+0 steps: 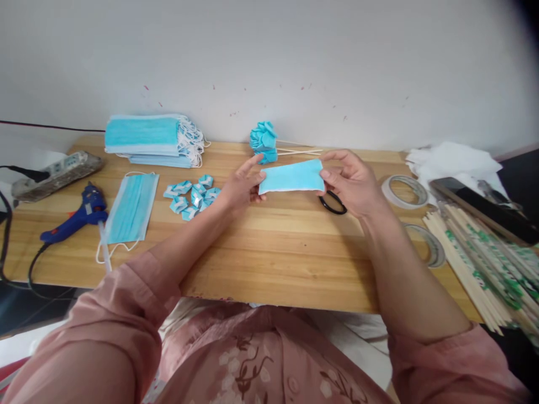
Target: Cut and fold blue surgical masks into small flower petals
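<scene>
A light blue strip of face mask fabric [291, 177] is stretched between my two hands above the table. My left hand [246, 182] pinches its left end between thumb and fingers. At the other end, my right hand [347, 178] grips the fabric with the thumb on top. No ear loops show on this piece. Behind it lie blue fabric flowers [263, 139] on thin wooden sticks [300, 152]. Below my right hand, a black scissor handle [333, 203] is partly hidden. Several small folded blue pieces [191, 196] lie left of my left hand.
A stack of face masks [143, 134] stands at the back left, with a single mask [131, 207] and a blue glue gun [78, 216] before a power strip [59, 174]. At right are tape rolls [389, 193], white scraps [450, 160], a phone [480, 207] and packaged chopsticks [484, 264].
</scene>
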The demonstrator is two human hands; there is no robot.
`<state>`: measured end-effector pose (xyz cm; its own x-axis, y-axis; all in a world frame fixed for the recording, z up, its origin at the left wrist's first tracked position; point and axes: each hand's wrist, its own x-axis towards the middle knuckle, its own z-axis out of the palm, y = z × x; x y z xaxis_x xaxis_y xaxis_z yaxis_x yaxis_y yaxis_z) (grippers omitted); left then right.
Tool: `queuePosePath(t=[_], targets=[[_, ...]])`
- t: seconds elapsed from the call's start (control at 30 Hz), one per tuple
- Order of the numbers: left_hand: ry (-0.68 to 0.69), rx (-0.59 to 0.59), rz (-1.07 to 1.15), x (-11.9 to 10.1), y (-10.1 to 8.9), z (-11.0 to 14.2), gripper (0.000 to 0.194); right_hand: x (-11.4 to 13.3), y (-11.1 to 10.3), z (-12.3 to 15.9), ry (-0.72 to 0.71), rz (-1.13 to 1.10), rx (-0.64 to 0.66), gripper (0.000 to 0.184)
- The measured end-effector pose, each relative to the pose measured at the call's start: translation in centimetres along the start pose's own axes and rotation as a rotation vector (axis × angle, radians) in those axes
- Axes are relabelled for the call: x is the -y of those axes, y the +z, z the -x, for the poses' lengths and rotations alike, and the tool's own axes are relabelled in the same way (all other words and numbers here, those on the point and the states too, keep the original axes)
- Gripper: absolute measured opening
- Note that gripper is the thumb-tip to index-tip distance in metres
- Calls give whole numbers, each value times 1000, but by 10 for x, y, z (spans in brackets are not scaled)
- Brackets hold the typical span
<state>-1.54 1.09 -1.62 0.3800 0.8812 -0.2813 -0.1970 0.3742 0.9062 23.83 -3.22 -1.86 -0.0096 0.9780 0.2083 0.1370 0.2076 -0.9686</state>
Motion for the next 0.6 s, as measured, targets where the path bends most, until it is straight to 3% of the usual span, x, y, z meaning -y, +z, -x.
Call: queuePosePath(t=[0.23, 0.43, 0.6], targets=[[-78, -17, 81, 0, 2, 1, 20, 14, 9, 6, 39, -86, 12, 28], [-169, 115, 266, 3, 4, 2, 28, 7, 11, 1, -87, -93, -123, 27], [-140, 233, 269, 7, 7, 6, 41, 8, 13, 1, -89, 48, -249, 16]])
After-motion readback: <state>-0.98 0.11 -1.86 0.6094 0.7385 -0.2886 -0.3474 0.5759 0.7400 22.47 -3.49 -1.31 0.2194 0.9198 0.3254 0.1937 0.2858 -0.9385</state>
